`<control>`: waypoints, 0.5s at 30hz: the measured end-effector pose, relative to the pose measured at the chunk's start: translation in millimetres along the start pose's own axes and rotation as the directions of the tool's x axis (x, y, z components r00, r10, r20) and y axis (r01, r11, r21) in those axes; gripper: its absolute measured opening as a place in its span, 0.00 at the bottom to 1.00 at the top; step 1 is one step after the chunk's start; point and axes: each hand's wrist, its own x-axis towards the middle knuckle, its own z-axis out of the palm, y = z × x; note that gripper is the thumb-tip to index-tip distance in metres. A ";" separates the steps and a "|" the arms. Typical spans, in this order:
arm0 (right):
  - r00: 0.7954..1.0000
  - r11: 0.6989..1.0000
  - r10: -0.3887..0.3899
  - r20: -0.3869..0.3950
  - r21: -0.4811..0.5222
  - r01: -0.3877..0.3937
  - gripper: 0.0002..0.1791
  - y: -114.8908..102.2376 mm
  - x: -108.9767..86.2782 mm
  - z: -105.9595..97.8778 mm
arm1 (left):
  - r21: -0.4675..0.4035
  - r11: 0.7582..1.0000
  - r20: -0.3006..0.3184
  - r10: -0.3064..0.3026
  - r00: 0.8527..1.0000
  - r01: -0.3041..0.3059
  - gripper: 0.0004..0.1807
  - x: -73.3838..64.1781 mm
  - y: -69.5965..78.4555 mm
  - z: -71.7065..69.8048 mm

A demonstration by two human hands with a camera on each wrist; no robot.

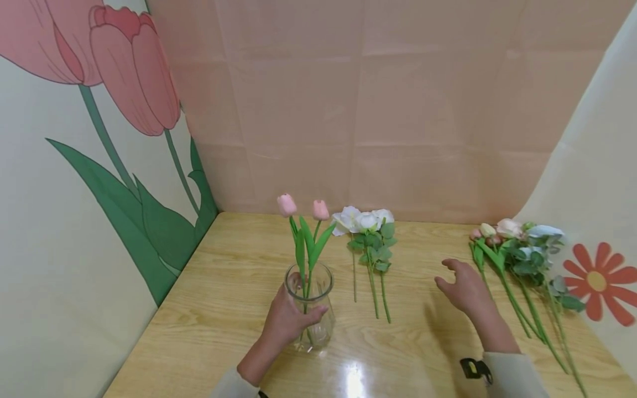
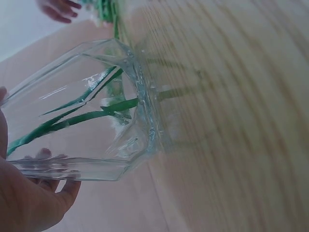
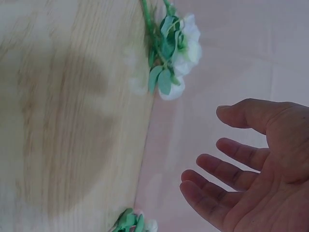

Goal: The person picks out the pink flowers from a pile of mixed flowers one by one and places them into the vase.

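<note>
A clear glass vase [image 1: 323, 326] stands on the wooden table with two pink tulips [image 1: 303, 243] in it. Their green stems [image 2: 72, 118] show through the faceted glass in the left wrist view. My left hand [image 1: 291, 318] grips the vase from its left side, thumb across the front. Over the table to the right, my right hand [image 1: 465, 287] hangs in the air with loosely bent fingers and holds nothing. In the right wrist view its fingers [image 3: 227, 171] are spread apart. It is nearest to the pile of mixed flowers [image 1: 527, 260] at the right.
White flowers [image 1: 365, 221] with green leaves lie on the table [image 1: 224, 265] behind and right of the vase. A pink backdrop [image 1: 358, 110] rises along the back edge. Printed tulips [image 1: 134, 72] mark the left wall, a printed red flower [image 1: 594, 282] the right one.
</note>
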 end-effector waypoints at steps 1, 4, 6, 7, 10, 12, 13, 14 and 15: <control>1.000 1.000 0.007 0.006 0.001 -0.007 0.32 1.7 0.2 -0.3 | -0.001 1.000 0.002 -0.002 1.000 0.002 0.51 0.0 0.2 -0.2; 1.000 1.000 0.024 0.018 -0.009 -0.024 0.33 6.8 0.9 -0.7 | -0.004 1.000 0.005 -0.006 1.000 0.006 0.51 0.2 0.4 -0.6; 0.999 0.999 0.036 0.021 -0.015 -0.036 0.33 9.9 1.2 -0.2 | 0.001 1.000 0.004 -0.006 1.000 0.006 0.51 0.4 -0.1 -0.3; 0.999 0.999 0.040 0.022 -0.016 -0.040 0.33 11.8 1.6 0.1 | 0.002 1.000 0.002 -0.006 1.000 0.006 0.51 0.7 -0.4 0.0; 0.998 0.999 0.051 0.022 -0.021 -0.050 0.33 17.7 2.5 0.8 | 0.004 1.000 -0.001 -0.006 1.000 0.006 0.51 1.0 -1.2 0.5; 0.998 0.998 0.059 0.023 -0.025 -0.058 0.33 21.8 3.5 0.7 | 0.002 1.000 -0.003 -0.005 1.000 0.005 0.51 1.0 -1.8 0.7; 0.998 0.998 0.062 0.023 -0.028 -0.061 0.33 23.7 4.2 0.3 | -0.001 1.000 -0.003 -0.005 1.000 0.005 0.51 1.0 -2.1 0.8; 0.998 0.997 0.066 0.022 -0.032 -0.065 0.33 25.4 4.8 -0.2 | -0.002 1.000 -0.003 -0.005 1.000 0.005 0.51 0.9 -2.3 0.8; 0.997 0.997 0.071 0.023 -0.036 -0.070 0.33 26.9 5.6 -0.8 | -0.002 1.000 -0.004 -0.004 1.000 0.004 0.52 0.9 -2.7 0.9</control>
